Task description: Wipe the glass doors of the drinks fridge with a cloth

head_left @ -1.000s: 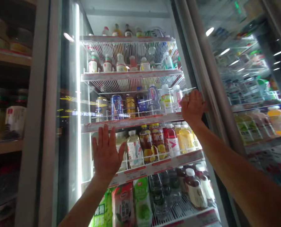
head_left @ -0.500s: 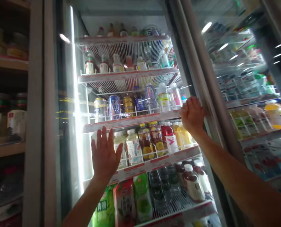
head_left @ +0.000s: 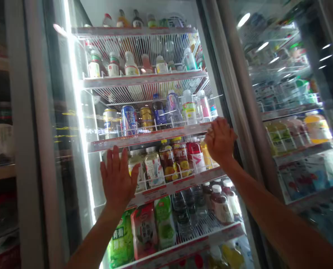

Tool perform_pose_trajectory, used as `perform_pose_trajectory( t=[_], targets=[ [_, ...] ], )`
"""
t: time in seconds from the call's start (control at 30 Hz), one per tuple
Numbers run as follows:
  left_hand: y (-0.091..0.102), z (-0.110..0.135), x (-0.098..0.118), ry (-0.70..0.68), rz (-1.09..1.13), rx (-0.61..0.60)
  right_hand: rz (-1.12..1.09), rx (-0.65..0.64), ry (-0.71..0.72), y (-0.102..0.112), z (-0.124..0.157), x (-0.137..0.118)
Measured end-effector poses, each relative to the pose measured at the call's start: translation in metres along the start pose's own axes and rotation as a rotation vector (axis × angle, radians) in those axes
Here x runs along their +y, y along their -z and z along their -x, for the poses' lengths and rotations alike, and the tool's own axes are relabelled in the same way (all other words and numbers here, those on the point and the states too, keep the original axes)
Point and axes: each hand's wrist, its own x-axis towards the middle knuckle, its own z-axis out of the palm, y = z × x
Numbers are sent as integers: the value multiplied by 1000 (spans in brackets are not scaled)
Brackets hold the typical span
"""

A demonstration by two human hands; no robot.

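Observation:
My left hand (head_left: pixel 118 179) is raised with its fingers spread, in front of a lit drinks fridge. Behind its thumb stand pale bottles with white caps (head_left: pixel 154 168) on a wire shelf. My right hand (head_left: pixel 221 140) is up at the right side, its fingers stretched upward and close together, with nothing seen in it. It overlaps the end of a shelf's price rail (head_left: pixel 155 136), near the metal door frame (head_left: pixel 240 97). Reflections show on the glass between me and the shelves. Whether either palm touches the glass I cannot tell.
Shelves hold bottles, a blue can (head_left: pixel 128 120) and a gold can (head_left: pixel 146 118). Lower down are green pouches (head_left: pixel 122 239), a red pouch (head_left: pixel 144 231) and dark bottles. Another glass-fronted cooler (head_left: pixel 292 149) is at right; a dim shelf with jars (head_left: pixel 0 140) is at left.
The view has shifted, so the shelves appear higher and further left. Both hands appear slightly further left, still raised, with the left fingers still spread.

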Motion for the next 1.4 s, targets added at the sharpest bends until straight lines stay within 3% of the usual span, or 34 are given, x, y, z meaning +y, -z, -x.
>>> perform_pose_trajectory(
  t=[0.07, 0.13, 0.3, 0.37, 0.47, 0.57, 0.63, 0.73, 0.87, 0.93, 1.03, 1.17, 1.23, 1.3, 1.4],
  targets=[
    [-3, 1, 1, 16, 0, 21, 16, 72, -129, -1, -4, 20],
    [-5, 1, 2, 15, 3, 26, 11, 101, -118, -5, 0, 10],
    [-5, 10, 5, 3, 4, 40, -75, -26, 270, -15, 43, -80],
    [-3, 20, 10, -20, -2, 32, -113, -81, 403, -12, 58, -98],
    [-1, 37, 15, -75, -9, 16, -128, -94, 452, -5, 62, -74],
    [-2, 47, 19, -89, -16, 24, -65, -5, 238, -3, 48, -19],
    [-3, 49, 19, -81, -17, 25, -19, 60, 89, -3, 39, 1],
    [-5, 48, 19, -75, -9, 18, -25, 78, 95, -6, 43, -19],
    [-4, 48, 17, -71, 10, 6, -99, -33, 344, -9, 72, -88],
    [-3, 48, 16, -68, 19, -10, -121, -76, 423, -8, 81, -101],
    [-1, 50, 14, -84, 28, -31, -112, -88, 417, -1, 84, -71],
    [-1, 56, 19, -68, 20, -14, -41, 25, 181, 8, 78, 13],
    [-3, 58, 22, -50, 15, -1, -15, 81, 76, 9, 77, 35],
    [-4, 58, 24, -45, 22, 3, -15, 106, 70, 8, 82, 28],
    [-4, 58, 24, -34, 42, 2, -70, 51, 203, 4, 101, -23]
  ],
)
